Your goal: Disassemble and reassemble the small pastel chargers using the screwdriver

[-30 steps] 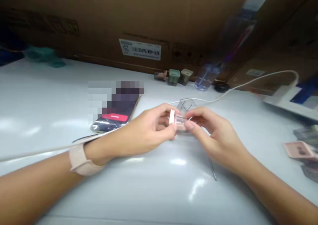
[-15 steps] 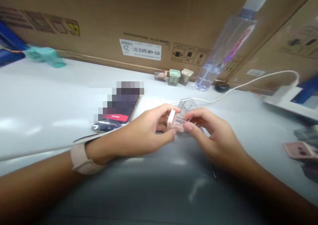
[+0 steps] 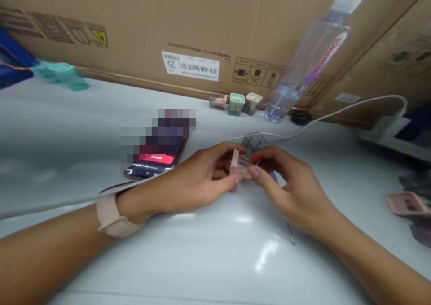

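Note:
A small pink plastic piece (image 3: 235, 162), with a flat frame at its left and narrow prongs or clear walls towards the right, is held between both hands above the white table. My left hand (image 3: 205, 172), with a pale band on its wrist, is closed on the frame between thumb and fingers. From the other side, my right hand (image 3: 291, 184) pinches the piece's right end; its curled fingers are partly hidden. A thin light bit pokes out by the right thumb. Just behind the fingers is a clear open box (image 3: 255, 141), its lower part covered by the hands.
A phone (image 3: 158, 150) and white cable lie left. Small lidded boxes in pink, green (image 3: 236, 104) and cream stand before the carton (image 3: 134, 36), with a water bottle (image 3: 303, 67) beside them. Pink-topped boxes (image 3: 407, 204) sit right. A thin metal tip (image 3: 291, 237) shows below my right hand.
Both hands stay in nearly the same place, still on the pink piece. The piece has turned slightly, and the picture has become brighter over the near table.

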A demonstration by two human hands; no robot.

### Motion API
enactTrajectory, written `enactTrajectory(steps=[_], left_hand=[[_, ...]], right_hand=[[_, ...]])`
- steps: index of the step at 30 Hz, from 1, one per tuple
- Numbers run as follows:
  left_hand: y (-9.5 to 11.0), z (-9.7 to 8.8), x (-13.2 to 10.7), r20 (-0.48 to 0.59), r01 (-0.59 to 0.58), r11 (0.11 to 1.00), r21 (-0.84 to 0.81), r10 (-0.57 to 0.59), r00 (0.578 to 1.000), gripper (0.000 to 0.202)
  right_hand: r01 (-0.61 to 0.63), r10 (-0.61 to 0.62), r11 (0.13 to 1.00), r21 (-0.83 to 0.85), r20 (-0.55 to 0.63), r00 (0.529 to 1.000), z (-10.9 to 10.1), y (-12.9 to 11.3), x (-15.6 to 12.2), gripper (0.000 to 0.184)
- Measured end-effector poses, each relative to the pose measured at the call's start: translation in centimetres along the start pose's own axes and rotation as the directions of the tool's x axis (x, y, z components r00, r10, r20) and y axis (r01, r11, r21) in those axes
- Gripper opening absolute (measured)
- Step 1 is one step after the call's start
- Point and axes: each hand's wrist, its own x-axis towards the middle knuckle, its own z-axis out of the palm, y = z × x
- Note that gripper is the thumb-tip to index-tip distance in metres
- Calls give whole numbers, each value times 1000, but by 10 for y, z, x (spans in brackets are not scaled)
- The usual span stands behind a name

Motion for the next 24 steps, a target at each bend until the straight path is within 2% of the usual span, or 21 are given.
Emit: enactTrajectory(steps=[8, 24], left_hand=[[1, 1, 0, 6, -6, 1000, -16, 7, 1000, 28], [6, 5, -1, -34, -12, 999, 53, 14, 999, 25]], right_hand=[[14, -14, 1000, 9, 2, 1000, 0, -3, 2, 11], [-70, 72, 987, 143, -8, 997, 4, -6, 1, 14]])
